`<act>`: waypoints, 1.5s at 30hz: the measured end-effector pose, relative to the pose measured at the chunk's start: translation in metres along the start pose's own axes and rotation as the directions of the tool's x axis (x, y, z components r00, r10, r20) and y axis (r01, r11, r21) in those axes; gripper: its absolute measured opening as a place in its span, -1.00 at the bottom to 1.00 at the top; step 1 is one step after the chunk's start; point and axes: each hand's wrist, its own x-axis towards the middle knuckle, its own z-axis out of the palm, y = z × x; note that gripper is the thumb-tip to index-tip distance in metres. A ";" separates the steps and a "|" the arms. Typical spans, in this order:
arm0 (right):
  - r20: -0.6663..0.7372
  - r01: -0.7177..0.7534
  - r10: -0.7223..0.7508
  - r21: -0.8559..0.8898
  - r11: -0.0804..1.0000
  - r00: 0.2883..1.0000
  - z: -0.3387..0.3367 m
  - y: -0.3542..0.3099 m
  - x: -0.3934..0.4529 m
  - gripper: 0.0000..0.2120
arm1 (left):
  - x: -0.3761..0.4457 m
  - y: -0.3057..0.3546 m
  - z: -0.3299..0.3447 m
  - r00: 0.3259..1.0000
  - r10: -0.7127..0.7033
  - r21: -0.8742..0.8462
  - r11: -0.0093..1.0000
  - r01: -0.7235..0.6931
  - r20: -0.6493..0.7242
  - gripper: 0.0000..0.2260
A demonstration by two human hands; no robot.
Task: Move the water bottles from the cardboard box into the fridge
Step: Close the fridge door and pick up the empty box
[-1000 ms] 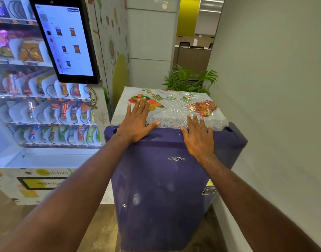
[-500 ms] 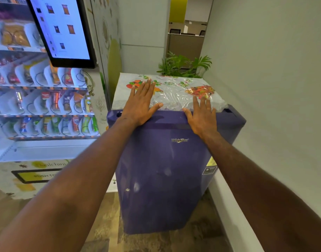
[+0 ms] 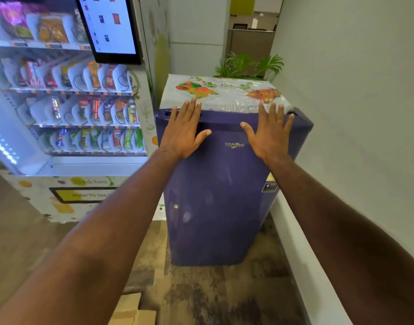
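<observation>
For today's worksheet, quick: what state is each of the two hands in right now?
Left hand: open, fingers straight, flat against the purple fridge door, holding nothing.
Right hand: open, fingers spread, also on the door.

There is only the one view, from a camera worn on the person's head, looking forward and steeply down along both outstretched forearms, so nothing is shared with a second angle. It stands close to the purple fridge [image 3: 220,207], facing its closed door almost square on and seeing over its top edge, where the left hand [image 3: 184,134] and right hand [image 3: 270,134] lie flat. The wide lens bends the edges (the vending machine [image 3: 67,109] leans in at the left, the wall [image 3: 356,113] at the right), and a corner of cardboard box [image 3: 131,310] shows on the floor [image 3: 213,296] at the bottom.
</observation>
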 end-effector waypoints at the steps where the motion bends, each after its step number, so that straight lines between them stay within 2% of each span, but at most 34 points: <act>1: 0.002 0.001 -0.001 0.011 1.000 1.000 -0.003 0.002 -0.012 -0.21 | -0.011 0.005 -0.002 1.000 -0.005 0.006 1.000 0.005 -0.001 -0.30; 8: 0.013 0.030 -0.031 0.065 0.997 0.999 -0.006 0.013 -0.102 -0.22 | -0.104 0.044 0.006 0.998 -0.036 0.036 0.999 0.034 0.051 -0.30; 15: 0.148 0.088 -0.102 0.100 0.991 0.984 0.009 -0.009 -0.201 -0.24 | -0.219 0.056 0.025 0.971 -0.154 0.023 0.988 0.153 0.184 -0.29; 19: 0.207 0.130 -0.153 0.119 0.984 0.966 0.026 -0.042 -0.253 -0.25 | -0.279 0.034 0.039 0.938 -0.177 0.140 0.980 0.140 0.298 -0.29; 22: 0.257 0.176 -0.206 0.136 0.975 0.944 0.039 -0.071 -0.284 -0.25 | -0.315 0.012 0.046 0.907 -0.239 0.176 0.966 0.187 0.347 -0.28; 30: 0.357 0.318 -0.340 0.121 0.940 0.870 0.078 -0.160 -0.365 -0.25 | -0.435 -0.056 0.058 0.826 -0.339 0.175 0.941 0.290 0.451 -0.29; 33: 0.418 0.369 -0.388 0.129 0.921 0.822 0.105 -0.197 -0.394 -0.24 | -0.482 -0.083 0.073 0.780 -0.367 0.164 0.930 0.330 0.506 -0.29; 38: 0.527 0.428 -0.464 0.198 0.882 0.712 0.162 -0.251 -0.445 -0.19 | -0.559 -0.116 0.124 0.664 -0.457 0.187 0.879 0.439 0.591 -0.29; 42: 0.596 0.454 -0.503 0.246 0.856 0.626 0.235 -0.283 -0.486 -0.17 | -0.605 -0.135 0.187 0.580 -0.502 0.200 0.840 0.505 0.642 -0.29; 45: 0.650 0.506 -0.543 0.269 0.819 0.532 0.302 -0.298 -0.518 -0.21 | -0.635 -0.149 0.242 0.511 -0.538 0.223 0.803 0.553 0.670 -0.30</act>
